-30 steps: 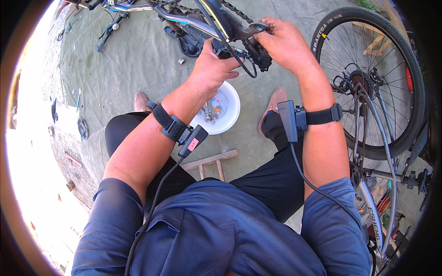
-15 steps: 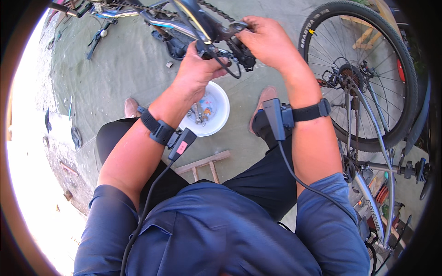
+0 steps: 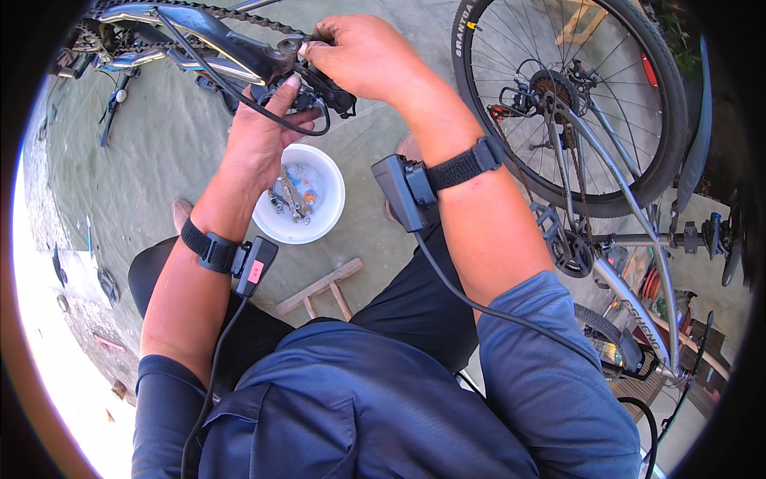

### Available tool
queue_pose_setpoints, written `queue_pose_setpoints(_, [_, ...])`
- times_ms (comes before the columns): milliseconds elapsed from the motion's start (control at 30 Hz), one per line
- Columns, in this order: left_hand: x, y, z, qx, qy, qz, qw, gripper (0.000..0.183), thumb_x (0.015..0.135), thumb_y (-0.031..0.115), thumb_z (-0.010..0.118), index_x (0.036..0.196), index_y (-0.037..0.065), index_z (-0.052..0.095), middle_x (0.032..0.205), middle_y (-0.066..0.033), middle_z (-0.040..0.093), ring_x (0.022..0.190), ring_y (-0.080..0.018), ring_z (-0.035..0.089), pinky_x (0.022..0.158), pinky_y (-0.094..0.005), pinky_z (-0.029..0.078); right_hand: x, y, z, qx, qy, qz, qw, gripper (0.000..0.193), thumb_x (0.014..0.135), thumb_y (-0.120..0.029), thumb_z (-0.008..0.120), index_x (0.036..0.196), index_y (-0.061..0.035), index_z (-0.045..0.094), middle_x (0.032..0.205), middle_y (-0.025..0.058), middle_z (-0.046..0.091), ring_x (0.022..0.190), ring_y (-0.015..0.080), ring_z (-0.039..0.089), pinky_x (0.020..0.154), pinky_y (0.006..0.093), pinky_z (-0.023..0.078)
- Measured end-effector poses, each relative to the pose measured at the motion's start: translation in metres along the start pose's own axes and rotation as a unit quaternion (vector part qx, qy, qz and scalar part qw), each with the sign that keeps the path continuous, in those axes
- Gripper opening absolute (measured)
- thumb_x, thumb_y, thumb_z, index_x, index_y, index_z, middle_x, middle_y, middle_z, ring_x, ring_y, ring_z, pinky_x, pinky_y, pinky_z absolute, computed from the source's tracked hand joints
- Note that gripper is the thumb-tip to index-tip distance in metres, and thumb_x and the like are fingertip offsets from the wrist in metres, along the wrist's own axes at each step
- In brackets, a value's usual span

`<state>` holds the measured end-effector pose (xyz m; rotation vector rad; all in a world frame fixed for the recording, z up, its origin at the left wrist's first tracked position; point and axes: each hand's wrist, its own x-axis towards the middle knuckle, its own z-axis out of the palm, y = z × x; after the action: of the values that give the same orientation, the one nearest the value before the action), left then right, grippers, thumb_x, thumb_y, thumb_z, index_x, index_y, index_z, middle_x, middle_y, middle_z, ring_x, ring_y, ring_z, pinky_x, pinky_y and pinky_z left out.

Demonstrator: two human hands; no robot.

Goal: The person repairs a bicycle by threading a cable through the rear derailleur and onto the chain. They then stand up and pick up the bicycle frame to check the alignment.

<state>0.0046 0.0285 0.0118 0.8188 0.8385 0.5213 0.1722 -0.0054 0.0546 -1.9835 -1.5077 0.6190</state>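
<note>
At the top of the view, the rear end of a dark bicycle frame (image 3: 215, 44) hangs over the ground, a chain (image 3: 231, 14) running along it. A black rear derailleur (image 3: 333, 97) sits at the frame's tip, with a black cable (image 3: 279, 121) looping below it. My left hand (image 3: 257, 136) grips the derailleur from below, thumb on the near side and fingers behind. My right hand (image 3: 363, 56) is closed around the derailleur's upper part beside the frame end; its fingertips are partly hidden.
Below my hands stands a white tub (image 3: 337, 195) holding several metal parts. A wooden stool (image 3: 323, 286) lies between my legs. Another bicycle, its rear wheel (image 3: 471, 96) upward, stands at the right. A pedal crank (image 3: 112, 108) and small parts lie on the green ground sheet at the left.
The view has shifted, so frame, hands and tub all appear further left. My right hand's fingers have moved slightly along the derailleur; both hands keep their hold.
</note>
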Motion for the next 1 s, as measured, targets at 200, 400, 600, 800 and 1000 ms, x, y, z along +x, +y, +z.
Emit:
queue_pose_setpoints(200, [0.0015,-0.0001,-0.003,-0.02,0.021,-0.006,1.0,0.035,0.096,0.029,0.056,0.118,0.005,0.043,0.107,-0.009,0.054,0.082,-0.0282,0.069,0.063,-0.0306,0.058,-0.0002,-0.0017,0.001,0.002,0.002,-0.002,1.0,0.034,0.085,-0.031,0.06,0.09,0.002,0.066,0.072,0.0189,0.063,0.065,0.0313,0.061,0.061,0.0404,0.047])
queue_pose_setpoints(400, [0.0015,-0.0006,-0.0019,-0.031,0.031,-0.006,0.999,0.031,0.098,0.026,0.053,0.117,0.003,0.043,0.105,-0.0097,0.054,0.08,-0.0289,0.07,0.059,-0.0288,0.058,0.0004,0.0008,0.0037,-0.004,0.011,-0.015,1.0,0.032,0.086,-0.03,0.06,0.088,0.0013,0.066,0.072,0.0192,0.063,0.065,0.0319,0.061,0.061,0.0408,0.047])
queue_pose_setpoints(600, [0.0024,0.0009,-0.0025,-0.02,0.028,-0.01,0.999,0.03,0.097,0.026,0.055,0.115,0.004,0.044,0.103,-0.009,0.056,0.08,-0.027,0.069,0.06,-0.0281,0.057,0.0004,0.0012,0.0043,-0.008,0.015,-0.024,1.0,0.031,0.086,-0.03,0.061,0.088,0.0011,0.067,0.072,0.0193,0.063,0.065,0.0324,0.06,0.06,0.0409,0.046])
queue_pose_setpoints(800, [0.0031,0.0006,-0.0031,-0.02,0.03,-0.008,0.999,0.03,0.096,0.025,0.056,0.115,0.004,0.045,0.104,-0.0085,0.056,0.082,-0.0257,0.069,0.065,-0.029,0.056,0.0002,0.0013,0.0054,0.001,0.017,-0.021,1.0,0.031,0.085,-0.029,0.061,0.085,0.0014,0.066,0.069,0.0194,0.061,0.063,0.0326,0.059,0.059,0.0414,0.046])
queue_pose_setpoints(1000, [0.0021,0.0029,-0.0006,-0.019,0.033,-0.011,0.999,0.029,0.096,0.024,0.056,0.114,0.005,0.045,0.103,-0.0085,0.058,0.082,-0.0254,0.069,0.064,-0.0287,0.055,0.0008,0.0011,0.0027,0.006,0.003,-0.017,1.0,0.031,0.085,-0.029,0.06,0.084,0.0019,0.065,0.068,0.019,0.06,0.061,0.0319,0.058,0.057,0.0413,0.044])
